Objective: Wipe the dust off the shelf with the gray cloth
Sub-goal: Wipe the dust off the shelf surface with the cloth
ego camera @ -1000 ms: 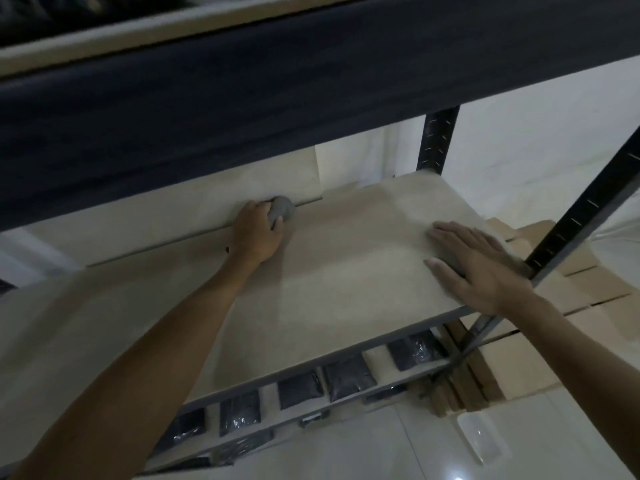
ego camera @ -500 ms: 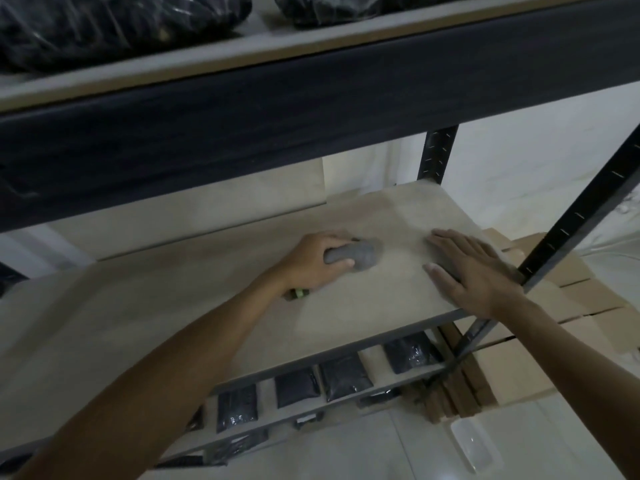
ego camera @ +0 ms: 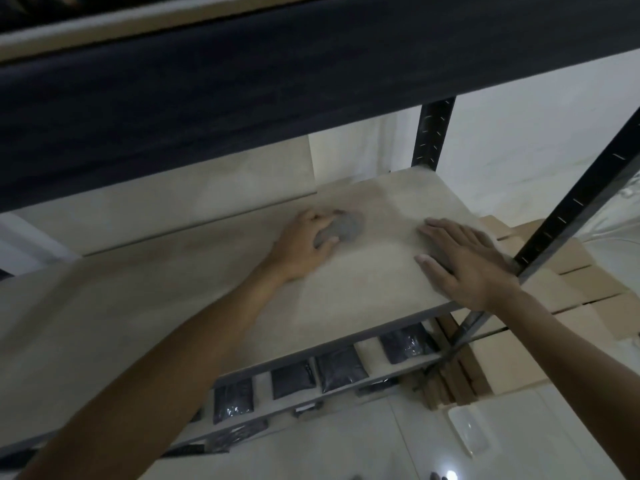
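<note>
Left hand (ego camera: 299, 242) has the gray cloth (ego camera: 341, 228) bunched up under curled fingers, mid-shelf (ego camera: 363, 289) toward the back. Right hand (ego camera: 465, 259) lies flat and open near the front corner. Cloth looks soft and light, so I'd keep it wadded in the palm.

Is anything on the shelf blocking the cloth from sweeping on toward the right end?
Only the right hand, lying flat on the shelf near its right front corner. The left hand grips the gray cloth on the board, and the stretch between the cloth and that hand is bare.
</note>
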The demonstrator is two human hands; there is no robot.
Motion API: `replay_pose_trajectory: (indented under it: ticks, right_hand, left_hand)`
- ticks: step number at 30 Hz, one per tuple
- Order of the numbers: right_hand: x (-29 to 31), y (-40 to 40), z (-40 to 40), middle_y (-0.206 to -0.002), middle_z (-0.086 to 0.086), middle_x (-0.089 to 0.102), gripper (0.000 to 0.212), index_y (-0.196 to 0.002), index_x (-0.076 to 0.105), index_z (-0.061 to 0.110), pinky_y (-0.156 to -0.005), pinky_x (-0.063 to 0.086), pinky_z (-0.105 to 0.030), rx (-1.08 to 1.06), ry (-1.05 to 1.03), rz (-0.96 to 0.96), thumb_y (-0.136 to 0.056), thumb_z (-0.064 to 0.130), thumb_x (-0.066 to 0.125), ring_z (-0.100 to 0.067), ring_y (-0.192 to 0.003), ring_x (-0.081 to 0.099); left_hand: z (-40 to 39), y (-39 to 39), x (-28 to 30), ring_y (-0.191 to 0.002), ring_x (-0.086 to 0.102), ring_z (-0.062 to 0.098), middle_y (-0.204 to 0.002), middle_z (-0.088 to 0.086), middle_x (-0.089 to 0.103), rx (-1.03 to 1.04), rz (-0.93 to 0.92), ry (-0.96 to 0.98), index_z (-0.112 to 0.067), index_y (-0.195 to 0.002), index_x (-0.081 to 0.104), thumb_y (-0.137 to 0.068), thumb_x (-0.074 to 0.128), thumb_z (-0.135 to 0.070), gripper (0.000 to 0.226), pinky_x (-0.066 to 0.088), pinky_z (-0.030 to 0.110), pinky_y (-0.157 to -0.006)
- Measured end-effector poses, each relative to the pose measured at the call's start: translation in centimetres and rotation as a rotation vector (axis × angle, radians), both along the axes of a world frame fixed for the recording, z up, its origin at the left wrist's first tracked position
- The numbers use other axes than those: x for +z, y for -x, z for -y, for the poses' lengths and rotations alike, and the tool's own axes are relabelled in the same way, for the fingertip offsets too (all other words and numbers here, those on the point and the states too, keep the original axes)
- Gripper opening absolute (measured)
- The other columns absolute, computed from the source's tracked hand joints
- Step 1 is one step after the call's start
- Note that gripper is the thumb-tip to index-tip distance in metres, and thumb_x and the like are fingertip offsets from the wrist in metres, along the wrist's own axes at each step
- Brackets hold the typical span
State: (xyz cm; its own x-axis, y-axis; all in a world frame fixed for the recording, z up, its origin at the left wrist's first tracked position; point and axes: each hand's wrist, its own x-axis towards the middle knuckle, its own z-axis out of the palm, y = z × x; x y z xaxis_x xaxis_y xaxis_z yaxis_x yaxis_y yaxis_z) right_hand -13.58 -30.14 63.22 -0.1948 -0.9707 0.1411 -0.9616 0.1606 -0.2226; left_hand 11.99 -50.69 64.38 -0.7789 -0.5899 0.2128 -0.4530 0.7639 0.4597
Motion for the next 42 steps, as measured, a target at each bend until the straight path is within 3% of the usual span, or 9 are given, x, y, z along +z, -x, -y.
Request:
replay_pose_trajectory:
  ticks: [5, 8, 11, 14, 23, 25, 27, 33, 42]
  right_hand:
    - [0.3, -0.1, 0.1, -0.158, 0.008, 0.036, 0.062, -0.149, 0.037, 0.03, -0.118, 0.024, -0.039, -0.005, 0.007, -0.004, -0.099, 0.065, 0.025, -0.016, -0.145, 0.033]
    - [0.3, -0.1, 0.2, -0.159, 0.009, 0.035, 0.062, -0.149, 0.037, 0.03, -0.118, 0.023, -0.036, -0.007, 0.012, -0.009, -0.099, 0.065, 0.025, -0.014, -0.145, 0.033]
    - [0.2, 0.0, 0.1, -0.159, 0.01, 0.036, 0.063, -0.15, 0.037, 0.03, -0.118, 0.024, -0.037, -0.006, 0.021, -0.014, -0.1, 0.066, 0.024, -0.014, -0.145, 0.033]
    - [0.1, 0.1, 0.1, -0.159, 0.01, 0.035, 0.064, -0.151, 0.036, 0.03, -0.119, 0.023, -0.036, -0.005, 0.013, -0.037, -0.1, 0.066, 0.024, -0.013, -0.145, 0.034]
    - [0.1, -0.1, 0.2, -0.161, 0.009, 0.032, 0.062, -0.152, 0.032, 0.031, -0.121, 0.021, -0.039, -0.021, -0.015, -0.027, -0.1, 0.065, 0.024, -0.015, -0.149, 0.03]
    - [0.2, -0.3, 0.2, -0.162, 0.009, 0.032, 0.063, -0.152, 0.031, 0.032, -0.121, 0.021, -0.039, -0.022, -0.016, -0.016, -0.099, 0.065, 0.024, -0.014, -0.149, 0.03]
    - [0.2, -0.3, 0.1, -0.162, 0.009, 0.032, 0.064, -0.152, 0.032, 0.031, -0.121, 0.022, -0.04, -0.019, -0.012, -0.018, -0.099, 0.065, 0.022, -0.014, -0.149, 0.03]
    - [0.3, -0.2, -0.1, -0.16, 0.008, 0.034, 0.062, -0.151, 0.034, 0.03, -0.12, 0.022, -0.039, -0.007, 0.0, -0.007, -0.099, 0.063, 0.025, -0.014, -0.148, 0.03]
    - [-0.2, 0.0, -0.2, -0.158, 0.005, 0.036, 0.061, -0.147, 0.037, 0.028, -0.12, 0.025, -0.044, 0.012, 0.034, 0.018, -0.098, 0.063, 0.026, -0.02, -0.146, 0.033]
  left_hand:
    - [-3.0, -0.9, 1.1, -0.104, 0.062, 0.011, -0.117, -0.001, 0.066, -0.237, -0.067, -0.127, -0.024, -0.13, 0.065, -0.094, 0.068, -0.027, 0.036, 0.044, 0.012, -0.089]
    - [1.9, 0.4, 2.5, -0.097, 0.066, 0.027, -0.108, 0.013, 0.067, -0.011, -0.105, -0.009, -0.01, -0.12, 0.07, -0.09, 0.07, -0.018, 0.032, 0.042, 0.019, -0.078]
    - [5.6, 1.7, 1.8, -0.11, 0.06, 0.036, -0.119, 0.023, 0.06, 0.144, -0.028, 0.016, -0.003, -0.132, 0.061, -0.094, 0.066, -0.018, 0.041, 0.042, 0.027, -0.089]
    - [4.9, 1.8, 0.3, -0.111, 0.059, 0.037, -0.119, 0.023, 0.059, 0.101, 0.006, 0.025, -0.004, -0.136, 0.059, -0.096, 0.063, -0.02, 0.043, 0.043, 0.033, -0.093]
    - [-5.7, -0.8, 0.2, -0.096, 0.057, 0.01, -0.109, 0.0, 0.059, -0.256, -0.07, -0.146, -0.016, -0.132, 0.064, -0.094, 0.065, -0.027, 0.039, 0.042, 0.013, -0.085]
    - [-3.8, -0.2, 1.4, -0.092, 0.059, 0.007, -0.103, -0.001, 0.065, -0.196, -0.109, -0.123, -0.014, -0.116, 0.072, -0.092, 0.067, -0.028, 0.028, 0.042, 0.009, -0.082]
    - [-0.5, 1.1, 2.5, -0.09, 0.063, 0.019, -0.096, 0.008, 0.069, -0.063, -0.11, -0.042, -0.009, -0.104, 0.073, -0.091, 0.065, -0.026, 0.022, 0.045, 0.023, -0.076]
    - [0.1, 1.0, 0.4, -0.109, 0.058, 0.03, -0.115, 0.014, 0.062, -0.007, 0.011, -0.012, -0.017, -0.137, 0.06, -0.096, 0.061, -0.024, 0.042, 0.048, 0.033, -0.092]
    - [-9.8, -1.9, -0.4, -0.099, 0.053, 0.013, -0.111, -0.001, 0.054, -0.172, -0.031, -0.058, -0.019, -0.135, 0.059, -0.098, 0.06, -0.028, 0.038, 0.044, 0.026, -0.087]
